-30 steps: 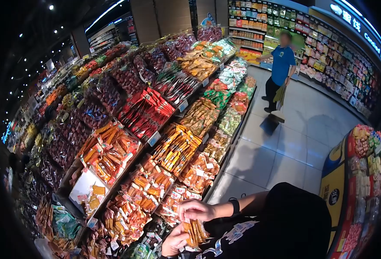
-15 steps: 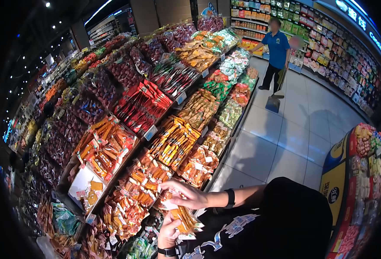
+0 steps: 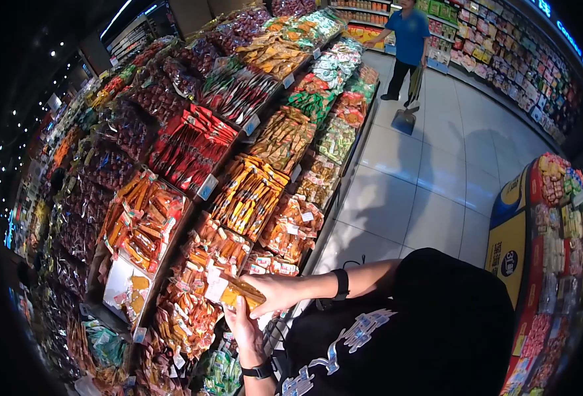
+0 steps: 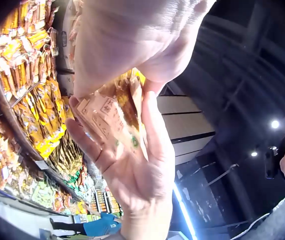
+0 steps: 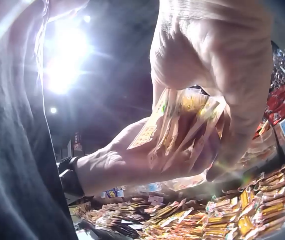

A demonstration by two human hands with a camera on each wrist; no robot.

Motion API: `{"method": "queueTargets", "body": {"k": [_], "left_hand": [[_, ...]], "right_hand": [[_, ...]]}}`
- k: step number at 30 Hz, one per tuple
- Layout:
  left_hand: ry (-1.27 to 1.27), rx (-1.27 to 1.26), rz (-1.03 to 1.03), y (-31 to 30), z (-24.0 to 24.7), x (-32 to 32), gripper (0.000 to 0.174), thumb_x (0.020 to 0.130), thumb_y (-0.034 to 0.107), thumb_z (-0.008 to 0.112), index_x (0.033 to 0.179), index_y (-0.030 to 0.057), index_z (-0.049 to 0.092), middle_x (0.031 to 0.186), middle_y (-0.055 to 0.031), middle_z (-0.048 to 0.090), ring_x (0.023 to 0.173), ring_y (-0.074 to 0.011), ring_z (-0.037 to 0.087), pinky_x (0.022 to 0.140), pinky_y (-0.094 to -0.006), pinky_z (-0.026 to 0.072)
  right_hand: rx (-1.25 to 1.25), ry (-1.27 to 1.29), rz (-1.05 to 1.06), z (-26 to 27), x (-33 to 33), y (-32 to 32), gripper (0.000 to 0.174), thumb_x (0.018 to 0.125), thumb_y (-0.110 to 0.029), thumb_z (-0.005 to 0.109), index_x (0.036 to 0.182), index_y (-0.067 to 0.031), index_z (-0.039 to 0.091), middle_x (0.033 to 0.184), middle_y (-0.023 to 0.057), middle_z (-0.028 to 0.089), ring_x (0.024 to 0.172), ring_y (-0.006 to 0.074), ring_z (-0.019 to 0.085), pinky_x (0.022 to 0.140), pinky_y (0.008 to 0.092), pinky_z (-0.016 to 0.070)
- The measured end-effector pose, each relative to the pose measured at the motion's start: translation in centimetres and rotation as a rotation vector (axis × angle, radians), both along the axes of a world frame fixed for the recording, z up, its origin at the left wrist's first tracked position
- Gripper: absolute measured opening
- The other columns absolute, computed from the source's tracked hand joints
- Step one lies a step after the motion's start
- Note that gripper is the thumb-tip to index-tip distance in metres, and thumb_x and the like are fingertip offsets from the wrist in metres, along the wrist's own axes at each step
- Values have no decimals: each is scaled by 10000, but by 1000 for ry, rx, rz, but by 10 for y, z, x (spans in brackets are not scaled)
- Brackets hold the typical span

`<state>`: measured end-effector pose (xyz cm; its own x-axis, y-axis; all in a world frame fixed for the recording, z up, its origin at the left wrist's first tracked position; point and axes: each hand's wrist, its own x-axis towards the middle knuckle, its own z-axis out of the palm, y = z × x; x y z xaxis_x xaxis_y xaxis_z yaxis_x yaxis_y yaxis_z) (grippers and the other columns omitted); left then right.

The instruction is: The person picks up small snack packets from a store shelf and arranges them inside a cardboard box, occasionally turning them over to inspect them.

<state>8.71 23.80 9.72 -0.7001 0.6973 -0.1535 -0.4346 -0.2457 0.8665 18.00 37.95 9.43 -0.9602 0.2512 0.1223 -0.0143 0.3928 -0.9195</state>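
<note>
A small stack of clear snack packets with flat amber-brown contents is between my two hands, over the sloping display. My right hand grips the stack from its near side. From below, my left hand holds it, thumb up against the packets. In the left wrist view, pale printed labels show on the packets, which lie between the fingers and thumb of the right hand. Seen from the right wrist, the packets fan out edge-on, with the left hand behind them.
Tilted bins of orange-brown packets, yellow packets and red packets fill the display. A white box holds a few amber packets. A person in blue stands in the aisle with a dustpan. Another display stands at right.
Both hands have moved left with the packets, further over the display. My right hand has gone from lying loosely above the stack to gripping it. The person in the aisle has shifted position.
</note>
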Motion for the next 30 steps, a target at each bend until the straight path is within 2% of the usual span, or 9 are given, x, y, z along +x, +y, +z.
{"method": "queueTargets", "body": {"k": [5,8,11,14,16,21,23,26,30], "left_hand": [[36,-92,-64,9,24,10,451,1005,112,575,1415,80,390,1229,-71,598,1016,-179,631,861,-319,533],[49,-117,-44,5,9,7,466,1005,122,577,1425,74,380,1255,-78,584,1083,-184,603,888,-331,514],[46,-15,-28,-4,10,7,496,978,101,593,1427,58,387,1282,-94,576,1157,-197,568,958,-346,481],[5,98,49,-9,13,7,490,941,109,612,1391,42,430,1274,-108,576,1165,-211,566,1003,-376,464],[-47,163,42,-20,7,-1,530,922,173,632,1392,33,431,1276,-128,571,1172,-244,564,1012,-398,460],[79,249,35,-18,40,15,925,809,328,694,1561,95,208,1412,-187,479,1238,-311,525,1020,-449,463],[55,188,97,-12,63,34,863,791,322,640,1551,144,270,1411,-156,482,1212,-312,543,988,-453,488],[98,207,53,-37,25,31,711,828,284,501,1512,148,358,1324,-146,542,1120,-295,602,925,-413,530],[75,161,92,-64,11,39,685,812,265,502,1469,103,396,1277,-173,557,1112,-308,605,929,-419,530]], "right_hand": [[-187,-159,-69,21,8,-3,724,801,-284,756,1371,7,417,1068,245,664,916,349,694,769,402,568],[-215,-96,-127,6,5,-6,696,741,-208,736,1327,25,442,1026,223,677,804,253,703,677,367,570],[-398,-143,-39,37,16,0,706,736,-210,751,1328,36,455,1079,220,659,893,242,688,736,354,565],[-437,84,9,1,4,-5,679,786,-174,773,1333,71,453,1176,157,643,1013,195,647,838,324,551],[-742,-130,235,25,13,1,606,794,-137,776,1293,45,484,1200,101,627,1058,163,620,886,322,532],[-939,-282,435,12,18,-9,523,824,-88,741,1274,28,501,1141,87,656,1025,142,633,861,316,534],[-968,-281,496,8,21,-15,540,830,-87,727,1302,5,482,1174,78,639,1034,139,631,849,310,536],[-944,-311,445,15,39,-29,552,825,-97,727,1311,-12,479,1198,78,624,1069,142,601,899,319,514],[-938,-270,436,4,53,-57,572,806,-96,719,1320,-12,482,1197,71,617,1101,139,572,921,317,483]]}}
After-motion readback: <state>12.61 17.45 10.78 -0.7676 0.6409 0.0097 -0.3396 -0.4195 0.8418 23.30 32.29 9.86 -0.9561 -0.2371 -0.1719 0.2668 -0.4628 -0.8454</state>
